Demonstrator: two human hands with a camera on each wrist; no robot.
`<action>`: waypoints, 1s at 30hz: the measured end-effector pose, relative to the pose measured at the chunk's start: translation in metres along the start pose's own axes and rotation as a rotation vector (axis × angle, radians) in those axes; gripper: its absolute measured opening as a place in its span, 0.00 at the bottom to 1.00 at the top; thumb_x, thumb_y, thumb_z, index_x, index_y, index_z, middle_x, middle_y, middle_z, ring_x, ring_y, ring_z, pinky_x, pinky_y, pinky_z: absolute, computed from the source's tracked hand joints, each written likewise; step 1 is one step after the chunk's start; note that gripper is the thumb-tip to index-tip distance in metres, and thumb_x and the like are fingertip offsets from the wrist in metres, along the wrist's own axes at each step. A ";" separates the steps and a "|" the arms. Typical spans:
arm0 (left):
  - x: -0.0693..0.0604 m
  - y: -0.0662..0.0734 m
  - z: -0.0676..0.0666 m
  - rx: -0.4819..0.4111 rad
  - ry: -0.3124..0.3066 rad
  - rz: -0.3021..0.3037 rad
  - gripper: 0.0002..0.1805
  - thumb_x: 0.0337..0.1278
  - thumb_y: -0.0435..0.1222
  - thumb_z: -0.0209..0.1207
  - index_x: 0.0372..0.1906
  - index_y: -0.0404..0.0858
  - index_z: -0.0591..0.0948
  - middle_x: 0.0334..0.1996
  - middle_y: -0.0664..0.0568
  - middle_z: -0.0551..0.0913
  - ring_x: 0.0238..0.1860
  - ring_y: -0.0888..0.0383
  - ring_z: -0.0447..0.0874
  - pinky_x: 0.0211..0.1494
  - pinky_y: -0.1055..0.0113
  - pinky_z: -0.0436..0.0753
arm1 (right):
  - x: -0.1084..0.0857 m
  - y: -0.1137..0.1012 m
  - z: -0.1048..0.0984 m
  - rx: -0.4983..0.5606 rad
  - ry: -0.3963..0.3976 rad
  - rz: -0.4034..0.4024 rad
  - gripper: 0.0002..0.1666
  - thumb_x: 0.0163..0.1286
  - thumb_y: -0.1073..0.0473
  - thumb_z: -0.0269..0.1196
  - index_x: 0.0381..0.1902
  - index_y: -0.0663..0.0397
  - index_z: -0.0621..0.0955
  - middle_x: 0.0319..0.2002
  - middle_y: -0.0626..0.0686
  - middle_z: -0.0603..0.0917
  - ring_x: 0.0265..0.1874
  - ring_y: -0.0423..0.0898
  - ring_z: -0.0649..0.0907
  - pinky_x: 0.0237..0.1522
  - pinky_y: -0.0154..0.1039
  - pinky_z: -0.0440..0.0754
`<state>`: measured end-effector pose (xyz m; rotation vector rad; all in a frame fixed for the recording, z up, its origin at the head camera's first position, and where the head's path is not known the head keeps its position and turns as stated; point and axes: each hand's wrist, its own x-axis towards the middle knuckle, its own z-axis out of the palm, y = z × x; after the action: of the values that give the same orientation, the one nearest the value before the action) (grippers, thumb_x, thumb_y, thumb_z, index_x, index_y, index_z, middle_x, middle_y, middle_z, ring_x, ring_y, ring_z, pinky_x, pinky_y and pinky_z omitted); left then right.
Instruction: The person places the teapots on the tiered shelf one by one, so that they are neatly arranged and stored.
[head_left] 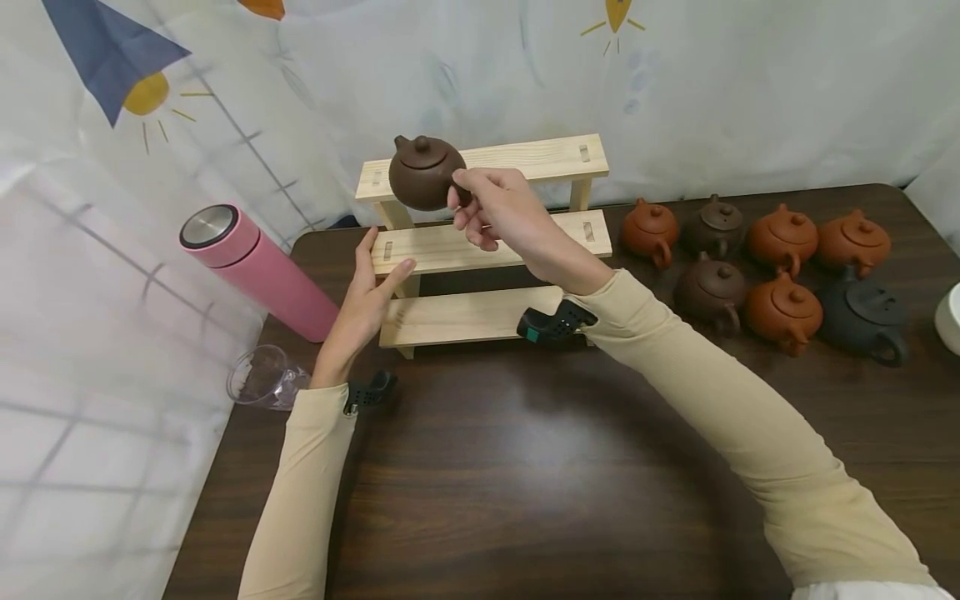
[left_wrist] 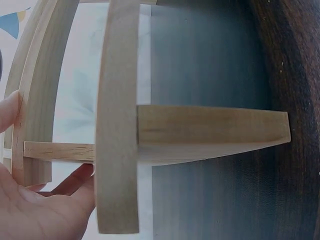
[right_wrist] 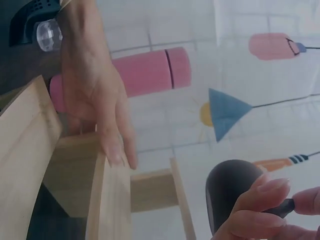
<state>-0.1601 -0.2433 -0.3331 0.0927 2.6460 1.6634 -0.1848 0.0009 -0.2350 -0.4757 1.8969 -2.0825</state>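
My right hand [head_left: 513,212] pinches the handle of a dark brown teapot [head_left: 424,177], its spout toward the back left. The pot is at the left end of the top board of a three-tier wooden display rack [head_left: 457,250]; whether its base touches the board cannot be told. In the right wrist view, the teapot [right_wrist: 227,195] shows from below and behind the fingers. My left hand [head_left: 365,296] grips the left end of the middle board, thumb on the near side. The left wrist view shows the same hand [left_wrist: 40,210] around that rack's wood.
Right of the rack stand several teapots: orange-brown ones [head_left: 783,312], dark brown ones [head_left: 710,292] and a black one [head_left: 862,312]. A pink thermos [head_left: 270,279] and a clear plastic cup [head_left: 262,379] are at the left. A white vessel [head_left: 951,317] shows at the right edge.
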 end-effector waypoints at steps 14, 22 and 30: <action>-0.001 0.003 -0.002 0.001 -0.022 -0.027 0.51 0.78 0.53 0.55 0.85 0.47 0.34 0.85 0.45 0.37 0.83 0.53 0.36 0.82 0.51 0.45 | 0.035 0.002 0.026 0.004 0.010 -0.019 0.23 0.87 0.55 0.49 0.45 0.69 0.83 0.27 0.53 0.86 0.18 0.41 0.77 0.25 0.34 0.71; 0.000 0.002 -0.001 0.004 -0.024 -0.027 0.50 0.78 0.52 0.55 0.85 0.49 0.35 0.85 0.45 0.40 0.83 0.53 0.40 0.82 0.51 0.47 | 0.045 0.007 0.024 0.009 0.010 -0.037 0.24 0.87 0.55 0.51 0.48 0.74 0.83 0.29 0.57 0.88 0.18 0.42 0.79 0.26 0.34 0.73; -0.002 0.002 -0.002 0.008 -0.016 -0.034 0.50 0.78 0.52 0.55 0.85 0.49 0.35 0.85 0.46 0.40 0.83 0.53 0.39 0.82 0.51 0.46 | 0.053 0.013 0.029 0.008 -0.005 -0.026 0.25 0.87 0.53 0.51 0.52 0.72 0.83 0.29 0.56 0.88 0.18 0.43 0.81 0.26 0.32 0.75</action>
<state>-0.1584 -0.2440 -0.3303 0.0606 2.6282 1.6352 -0.2211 -0.0490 -0.2426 -0.5053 1.8895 -2.1020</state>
